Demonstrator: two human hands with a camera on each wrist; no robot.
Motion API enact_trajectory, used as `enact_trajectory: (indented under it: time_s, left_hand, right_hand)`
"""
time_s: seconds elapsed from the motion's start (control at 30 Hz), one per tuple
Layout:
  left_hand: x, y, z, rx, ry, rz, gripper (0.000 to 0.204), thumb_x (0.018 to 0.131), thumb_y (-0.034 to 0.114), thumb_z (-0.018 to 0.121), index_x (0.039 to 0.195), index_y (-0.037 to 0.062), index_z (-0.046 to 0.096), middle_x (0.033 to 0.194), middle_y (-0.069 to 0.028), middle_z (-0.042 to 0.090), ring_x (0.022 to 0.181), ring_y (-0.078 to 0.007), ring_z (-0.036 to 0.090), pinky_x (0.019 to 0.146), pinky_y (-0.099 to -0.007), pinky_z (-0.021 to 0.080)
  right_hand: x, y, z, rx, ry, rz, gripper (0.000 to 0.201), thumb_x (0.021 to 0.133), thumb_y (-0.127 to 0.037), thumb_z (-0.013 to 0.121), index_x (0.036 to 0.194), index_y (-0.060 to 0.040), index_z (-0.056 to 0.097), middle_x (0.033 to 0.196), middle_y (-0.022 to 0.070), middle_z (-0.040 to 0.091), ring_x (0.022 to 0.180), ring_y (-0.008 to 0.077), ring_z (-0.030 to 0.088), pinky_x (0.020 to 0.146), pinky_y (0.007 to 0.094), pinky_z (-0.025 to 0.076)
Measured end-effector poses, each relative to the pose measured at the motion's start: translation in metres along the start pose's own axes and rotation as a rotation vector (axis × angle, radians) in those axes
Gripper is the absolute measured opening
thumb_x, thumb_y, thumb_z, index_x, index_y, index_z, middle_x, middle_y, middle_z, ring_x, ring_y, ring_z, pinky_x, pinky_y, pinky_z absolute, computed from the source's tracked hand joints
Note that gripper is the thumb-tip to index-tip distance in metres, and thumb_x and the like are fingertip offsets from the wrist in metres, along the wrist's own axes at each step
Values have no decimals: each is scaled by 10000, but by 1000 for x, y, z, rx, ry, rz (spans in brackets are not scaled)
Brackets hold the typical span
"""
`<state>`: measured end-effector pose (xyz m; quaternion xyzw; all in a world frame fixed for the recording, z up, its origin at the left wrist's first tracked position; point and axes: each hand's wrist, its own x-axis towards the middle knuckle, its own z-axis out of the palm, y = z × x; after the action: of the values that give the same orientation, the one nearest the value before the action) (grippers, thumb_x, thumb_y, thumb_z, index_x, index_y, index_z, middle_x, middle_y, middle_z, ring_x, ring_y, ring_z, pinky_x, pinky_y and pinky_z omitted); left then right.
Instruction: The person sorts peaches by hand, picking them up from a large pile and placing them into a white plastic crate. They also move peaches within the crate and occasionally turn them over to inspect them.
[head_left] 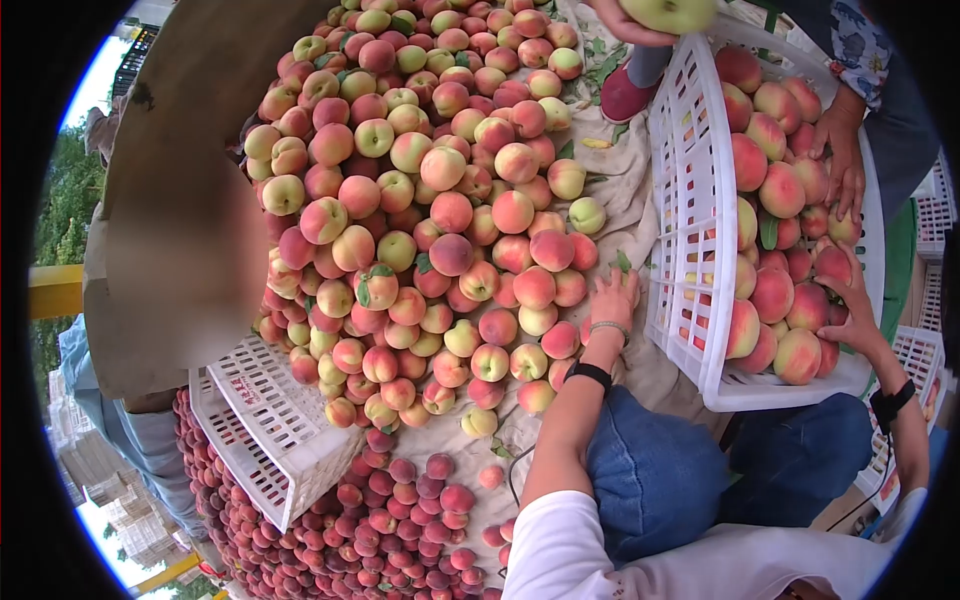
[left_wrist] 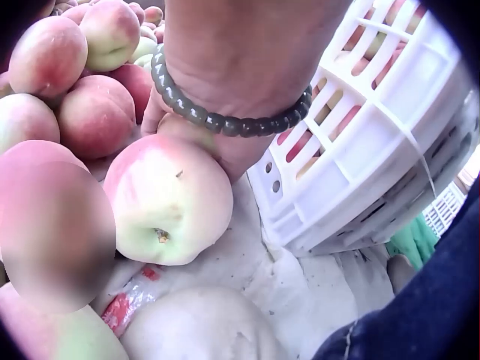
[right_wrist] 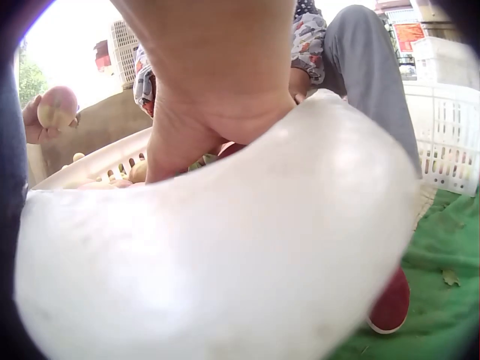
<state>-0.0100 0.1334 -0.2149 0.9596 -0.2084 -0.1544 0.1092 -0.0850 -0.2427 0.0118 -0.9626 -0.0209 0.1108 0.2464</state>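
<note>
My left hand (head_left: pixel 614 298), with a bead bracelet (left_wrist: pixel 225 124) at the wrist, reaches down to the cloth (head_left: pixel 640 240) at the right edge of a big peach pile (head_left: pixel 450 210). Its fingers look extended in the head view; a peach (left_wrist: pixel 169 199) in front partly hides the hand in the left wrist view. Over in the white crate (head_left: pixel 715 375), filled with large red-yellow peaches, my right hand (head_left: pixel 855 305) curves its fingers and thumb around a peach (head_left: pixel 808 305). The crate's blurred white edge (right_wrist: pixel 217 262) hides those fingers in the right wrist view.
Another person's hand (head_left: pixel 843 150) rests on peaches in the same crate, while their other hand (head_left: pixel 632 25) holds a greenish peach (head_left: pixel 668 10). An emptied-looking white crate (head_left: pixel 275 400) tilts beside smaller dark-red peaches (head_left: pixel 400 520). A brown board (head_left: pixel 150 250) borders the pile.
</note>
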Motion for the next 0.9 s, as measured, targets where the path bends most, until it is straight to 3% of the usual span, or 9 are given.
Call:
enact_trajectory:
  time_s: [0.07, 0.13, 0.2, 0.23, 0.33, 0.43, 0.6, 0.87, 0.9]
  left_hand:
    - [-4, -3, -8, -36, -25, -30, 708, 666, 82, 723, 1318, 146, 454, 1206, -138, 518, 1054, -385, 534, 844, -413, 521]
    - [-8, -9, -25, -561, 103, -258, 735, 615, 156, 793, 1277, 97, 480, 1154, -156, 580, 1040, -354, 585, 850, -396, 525]
    - [-19, -10, -54, -985, 193, -327, 757, 611, 271, 863, 1222, 19, 495, 1067, -145, 620, 971, -241, 637, 837, -337, 529]
    - [-23, -15, -53, -1134, 262, -237, 748, 640, 282, 865, 1233, 22, 491, 1078, -113, 604, 974, -202, 621, 833, -323, 534]
    - [-49, -7, -109, -1588, 123, -197, 774, 680, 137, 837, 1325, 37, 421, 1177, -106, 554, 1025, -210, 599, 865, -360, 540]
    - [-68, -1, -153, -1691, 90, -86, 850, 647, 92, 839, 1366, 52, 386, 1202, -99, 538, 1063, -219, 584, 930, -351, 500]
    - [-91, 39, -232, -1577, 27, 18, 855, 646, 92, 825, 1373, 51, 377, 1211, -99, 546, 1082, -222, 585, 931, -346, 506]
    - [-70, 129, -317, -952, -91, 204, 853, 613, 221, 879, 1303, 6, 427, 1183, -132, 564, 1055, -219, 605, 907, -349, 522]
    - [-56, 143, -321, -887, -187, 248, 851, 619, 226, 881, 1302, 0, 426, 1139, -134, 593, 1004, -214, 627, 881, -345, 534]
  right_hand:
    - [-8, 21, 3, 37, 23, -17, 744, 500, -437, 804, 1172, -169, 629, 1530, 192, 201, 1415, 406, 226, 1136, 485, 244]
    - [1, 3, -3, 2, 24, -32, 747, 501, -446, 802, 1172, -166, 632, 1531, 193, 201, 1414, 405, 227, 1137, 486, 244]
    - [-14, 29, -2, -35, 42, -12, 751, 501, -456, 800, 1172, -163, 634, 1533, 195, 200, 1413, 404, 229, 1138, 487, 244]
    - [-13, 27, -2, -44, 30, -15, 748, 502, -456, 803, 1172, -165, 638, 1533, 197, 201, 1412, 405, 230, 1139, 484, 244]
    - [-15, 22, -2, -21, 28, -2, 742, 496, -414, 827, 1175, -174, 647, 1531, 206, 204, 1408, 411, 228, 1143, 469, 249]
    - [-14, 16, -6, -37, 33, 23, 748, 478, -359, 847, 1178, -182, 650, 1529, 205, 203, 1406, 411, 226, 1140, 453, 266]
    - [-18, 14, -9, -50, -10, 18, 738, 506, -354, 854, 1201, -234, 636, 1528, 205, 172, 1370, 422, 234, 1102, 460, 320]
    - [-30, 17, -12, -68, 75, -49, 687, 539, -399, 838, 1174, -193, 676, 1496, 190, 240, 1316, 421, 299, 1068, 441, 364]
    - [-30, 18, -12, -77, 80, -62, 680, 540, -393, 840, 1169, -191, 681, 1493, 180, 247, 1308, 416, 312, 1055, 436, 378]
